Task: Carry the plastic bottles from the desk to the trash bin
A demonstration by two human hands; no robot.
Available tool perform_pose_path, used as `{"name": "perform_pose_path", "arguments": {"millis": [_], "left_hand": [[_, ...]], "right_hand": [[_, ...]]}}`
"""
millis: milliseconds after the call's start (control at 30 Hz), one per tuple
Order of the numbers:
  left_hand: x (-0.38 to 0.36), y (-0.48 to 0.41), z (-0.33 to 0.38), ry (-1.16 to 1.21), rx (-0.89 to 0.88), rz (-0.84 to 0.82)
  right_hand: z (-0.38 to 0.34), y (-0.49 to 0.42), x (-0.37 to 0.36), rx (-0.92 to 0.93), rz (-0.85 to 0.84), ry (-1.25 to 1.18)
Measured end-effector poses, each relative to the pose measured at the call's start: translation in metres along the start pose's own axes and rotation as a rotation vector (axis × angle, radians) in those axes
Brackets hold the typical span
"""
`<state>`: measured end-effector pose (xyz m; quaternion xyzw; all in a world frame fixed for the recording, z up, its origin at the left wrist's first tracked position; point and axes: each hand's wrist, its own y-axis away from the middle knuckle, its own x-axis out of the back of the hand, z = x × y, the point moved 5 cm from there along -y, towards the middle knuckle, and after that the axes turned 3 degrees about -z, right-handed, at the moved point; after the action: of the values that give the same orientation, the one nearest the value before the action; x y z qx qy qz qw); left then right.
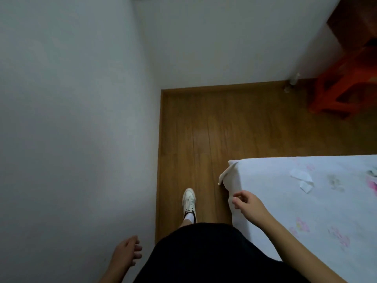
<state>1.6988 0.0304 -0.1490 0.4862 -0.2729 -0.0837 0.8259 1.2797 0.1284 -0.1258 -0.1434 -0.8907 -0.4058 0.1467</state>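
No plastic bottle, desk or trash bin shows in the head view. My left hand (pixel 126 254) hangs low beside my dark skirt, fingers loosely curled and holding nothing. My right hand (pixel 247 205) is raised in front of me at the corner of a bed, fingers apart and empty. My white shoe (pixel 189 202) is stepping forward on the wooden floor.
A white wall (pixel 71 119) runs close on my left. A bed with a white flowered sheet (pixel 306 211) fills the right, with scraps of paper (pixel 303 178) on it. Red plastic stools (pixel 344 86) stand at the far right. A narrow strip of wooden floor (pixel 204 129) lies ahead.
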Motion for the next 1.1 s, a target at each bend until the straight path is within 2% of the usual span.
{"name": "perform_pose_path", "arguments": {"millis": [133,333,533,667,767,900,1100], "left_hand": [[-0.016,-0.048,0.130,-0.131,-0.107,-0.071],[-0.059,-0.078,0.344,-0.409,-0.401,-0.177],[-0.120,-0.114,0.490,-0.456,-0.506,-0.218],[-0.135,-0.144,0.540,-0.455,-0.375,-0.175],[-0.141,-0.161,0.583,-0.407,-0.286,-0.130],[-0.165,-0.175,0.660,-0.449,-0.262,-0.096],[-0.253,-0.190,0.788,-0.564,-0.296,-0.163]], "right_hand": [[0.013,-0.033,0.034,-0.201,0.107,-0.118],[0.016,-0.057,0.080,-0.406,0.250,-0.353],[0.002,-0.132,0.123,-0.522,0.288,-0.495],[-0.052,-0.214,0.177,-0.495,0.246,-0.475],[-0.120,-0.276,0.233,-0.335,0.196,-0.425],[-0.198,-0.332,0.317,-0.157,0.213,-0.370],[-0.221,-0.379,0.417,-0.124,0.318,-0.436]]}}
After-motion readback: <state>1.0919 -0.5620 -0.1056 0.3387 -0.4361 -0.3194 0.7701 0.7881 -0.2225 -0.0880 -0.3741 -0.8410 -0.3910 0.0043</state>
